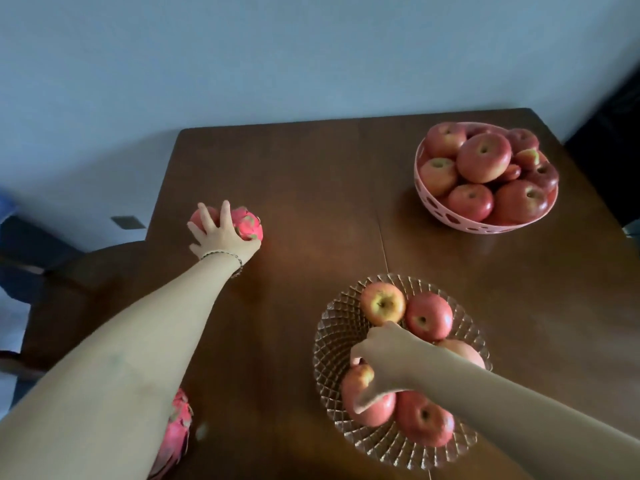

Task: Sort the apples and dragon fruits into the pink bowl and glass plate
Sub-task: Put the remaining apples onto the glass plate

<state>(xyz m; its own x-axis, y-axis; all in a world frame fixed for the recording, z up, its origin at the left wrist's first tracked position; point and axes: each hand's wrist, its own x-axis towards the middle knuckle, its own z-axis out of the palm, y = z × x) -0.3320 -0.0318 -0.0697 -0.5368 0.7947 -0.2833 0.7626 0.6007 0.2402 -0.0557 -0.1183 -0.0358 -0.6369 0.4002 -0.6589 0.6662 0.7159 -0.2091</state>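
A pink bowl (429, 199) at the back right is heaped with several red apples (483, 157). The glass plate (332, 327) near the front holds several apples (428, 317). My right hand (384, 355) is over the plate, fingers closed around one apple (367, 407) at its left side. At the table's left edge, my left hand (221, 237) grips a pink dragon fruit (247, 225) that rests on the wood. A second dragon fruit (176, 427) lies at the front left, partly hidden under my left forearm.
The dark wooden table (311, 188) stands against a pale blue wall. A dark chair (69, 271) stands off the table's left edge. A seam runs down the tabletop between the two hands.
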